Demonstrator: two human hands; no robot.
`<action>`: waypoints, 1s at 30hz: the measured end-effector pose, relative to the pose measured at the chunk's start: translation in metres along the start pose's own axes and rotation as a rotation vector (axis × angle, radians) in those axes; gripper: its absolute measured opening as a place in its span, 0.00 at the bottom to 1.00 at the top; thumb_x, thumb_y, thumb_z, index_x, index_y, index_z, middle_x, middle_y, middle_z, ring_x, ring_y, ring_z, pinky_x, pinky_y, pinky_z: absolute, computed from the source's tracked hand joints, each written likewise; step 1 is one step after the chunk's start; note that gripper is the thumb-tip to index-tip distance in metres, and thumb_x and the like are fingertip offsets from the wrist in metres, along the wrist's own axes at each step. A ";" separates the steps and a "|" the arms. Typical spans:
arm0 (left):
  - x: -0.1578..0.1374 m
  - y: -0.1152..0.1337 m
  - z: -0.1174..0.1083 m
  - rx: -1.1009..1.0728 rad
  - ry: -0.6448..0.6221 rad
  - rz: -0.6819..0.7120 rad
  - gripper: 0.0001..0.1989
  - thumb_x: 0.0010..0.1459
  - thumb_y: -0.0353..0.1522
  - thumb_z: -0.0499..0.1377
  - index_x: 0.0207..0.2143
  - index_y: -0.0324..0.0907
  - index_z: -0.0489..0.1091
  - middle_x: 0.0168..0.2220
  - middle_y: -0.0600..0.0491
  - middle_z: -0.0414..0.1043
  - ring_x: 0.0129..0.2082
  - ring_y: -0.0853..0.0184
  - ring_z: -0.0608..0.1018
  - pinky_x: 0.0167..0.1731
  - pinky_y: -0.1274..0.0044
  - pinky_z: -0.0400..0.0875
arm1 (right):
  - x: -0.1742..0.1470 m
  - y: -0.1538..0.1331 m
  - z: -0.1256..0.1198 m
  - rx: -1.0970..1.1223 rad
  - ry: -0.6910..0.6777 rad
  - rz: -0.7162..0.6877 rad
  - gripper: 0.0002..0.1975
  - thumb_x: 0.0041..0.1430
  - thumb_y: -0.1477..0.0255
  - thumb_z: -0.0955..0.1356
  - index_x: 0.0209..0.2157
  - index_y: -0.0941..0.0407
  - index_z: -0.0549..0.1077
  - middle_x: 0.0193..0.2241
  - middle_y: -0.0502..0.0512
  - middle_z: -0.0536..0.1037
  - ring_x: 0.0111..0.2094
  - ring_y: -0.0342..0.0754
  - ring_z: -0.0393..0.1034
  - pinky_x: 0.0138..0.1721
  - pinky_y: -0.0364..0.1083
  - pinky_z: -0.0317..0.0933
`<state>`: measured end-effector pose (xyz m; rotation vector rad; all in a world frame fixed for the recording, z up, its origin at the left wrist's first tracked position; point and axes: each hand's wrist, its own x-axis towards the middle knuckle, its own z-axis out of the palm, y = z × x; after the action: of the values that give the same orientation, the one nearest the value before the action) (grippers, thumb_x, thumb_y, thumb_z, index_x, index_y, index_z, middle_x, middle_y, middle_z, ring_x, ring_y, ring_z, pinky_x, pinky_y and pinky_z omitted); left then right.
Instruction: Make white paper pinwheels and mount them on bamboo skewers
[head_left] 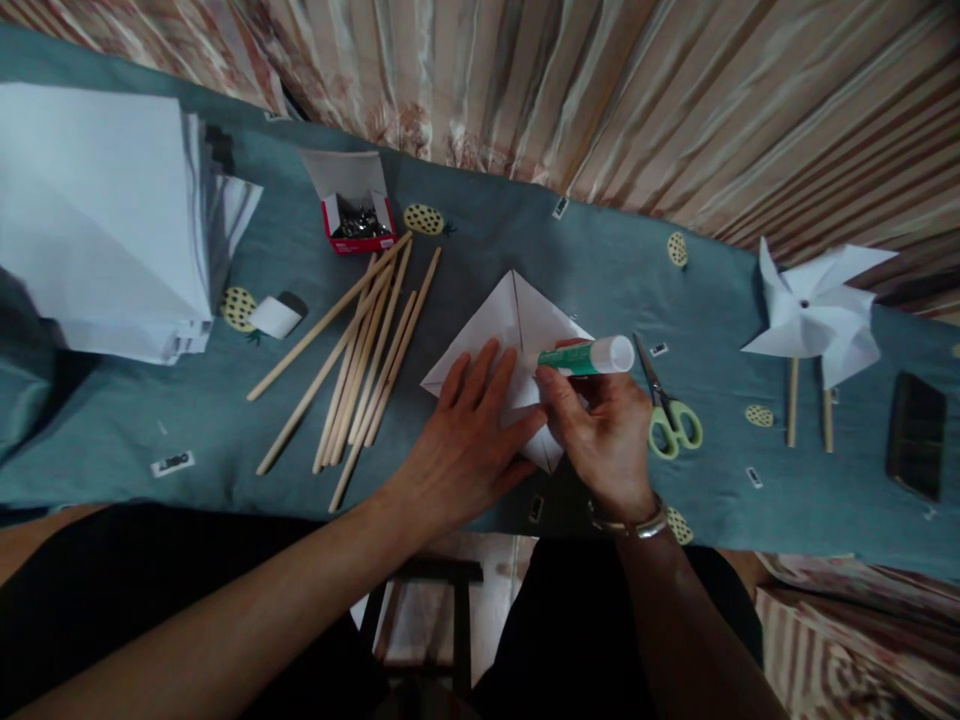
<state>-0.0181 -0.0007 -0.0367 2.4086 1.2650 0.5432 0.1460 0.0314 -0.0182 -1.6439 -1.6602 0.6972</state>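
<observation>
A folded white paper square (487, 318), turned like a diamond and creased along its diagonals, lies in front of me. My left hand (472, 430) rests flat on its lower left part with the fingers spread. Gripped in my right hand (604, 420) is a green and white glue stick (574, 357), its tip pointing left against the middle of the paper. Some of the paper is hidden under both hands. Just right of my right hand lie scissors with light green handles (675, 428).
Several wooden sticks (367, 360) lie left of the paper. Behind them stands an open red box (360, 240) of small metal pieces. A paper stack (97, 210) and a white eraser-like block (276, 317) are further left. Paper pinwheels (806, 300) and a phone (916, 435) lie right.
</observation>
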 end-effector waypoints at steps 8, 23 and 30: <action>0.001 0.002 -0.003 0.014 -0.011 -0.016 0.26 0.57 0.41 0.65 0.56 0.46 0.66 0.70 0.39 0.47 0.70 0.40 0.47 0.63 0.47 0.50 | 0.000 -0.001 0.002 -0.052 0.009 -0.059 0.16 0.60 0.61 0.69 0.45 0.56 0.75 0.35 0.55 0.82 0.34 0.51 0.78 0.38 0.51 0.71; 0.001 0.002 -0.003 0.019 0.001 -0.003 0.26 0.55 0.41 0.66 0.54 0.44 0.68 0.69 0.37 0.48 0.69 0.39 0.48 0.63 0.47 0.49 | 0.002 -0.008 0.001 -0.153 -0.030 -0.137 0.14 0.62 0.62 0.69 0.43 0.56 0.76 0.35 0.55 0.82 0.33 0.50 0.78 0.38 0.49 0.71; 0.001 0.002 -0.002 0.013 0.017 0.000 0.24 0.55 0.40 0.66 0.53 0.43 0.69 0.69 0.36 0.48 0.69 0.39 0.48 0.63 0.47 0.49 | 0.001 -0.011 -0.001 -0.210 -0.050 -0.183 0.12 0.62 0.64 0.68 0.43 0.57 0.75 0.36 0.56 0.81 0.35 0.51 0.78 0.38 0.50 0.71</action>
<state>-0.0170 -0.0009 -0.0342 2.4198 1.2793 0.5587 0.1400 0.0320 -0.0090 -1.5997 -1.9461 0.4904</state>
